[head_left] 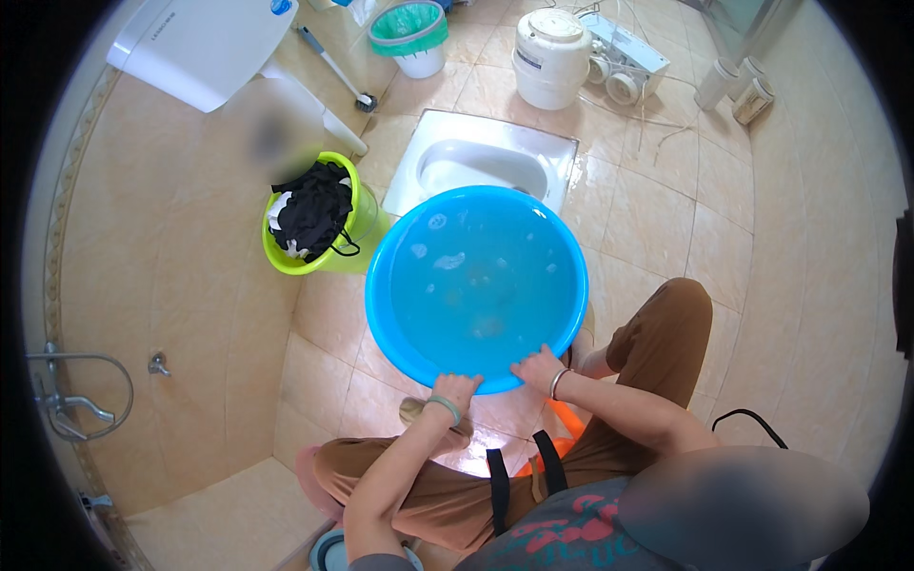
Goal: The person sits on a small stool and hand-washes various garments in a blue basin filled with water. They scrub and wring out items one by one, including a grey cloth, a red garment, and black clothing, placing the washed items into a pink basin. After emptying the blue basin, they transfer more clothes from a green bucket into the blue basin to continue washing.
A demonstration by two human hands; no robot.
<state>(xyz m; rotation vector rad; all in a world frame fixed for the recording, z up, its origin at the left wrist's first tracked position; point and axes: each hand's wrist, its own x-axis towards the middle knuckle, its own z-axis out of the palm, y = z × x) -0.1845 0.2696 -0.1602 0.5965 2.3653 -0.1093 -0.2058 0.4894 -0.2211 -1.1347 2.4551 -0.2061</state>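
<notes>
A large round blue basin (381, 328) holds water with a few patches of foam on its surface. It stands on the tiled floor in front of me, close to the near side of a white squat toilet (405, 176). My left hand (458, 388), with a green bangle at the wrist, grips the basin's near rim. Slightly to the right, my right hand (540, 369), with a silver bangle, is closed over the same rim. The fingers of both hands are partly hidden by the rim.
Left of the basin, a lime-green bucket (367, 224) holds dark clothes (314, 209). Farther off are a lined bin (419, 57), a toilet brush (338, 71), a white tank (552, 57) and a unit with hoses (624, 62). A shower mixer (71, 409) is on the left wall.
</notes>
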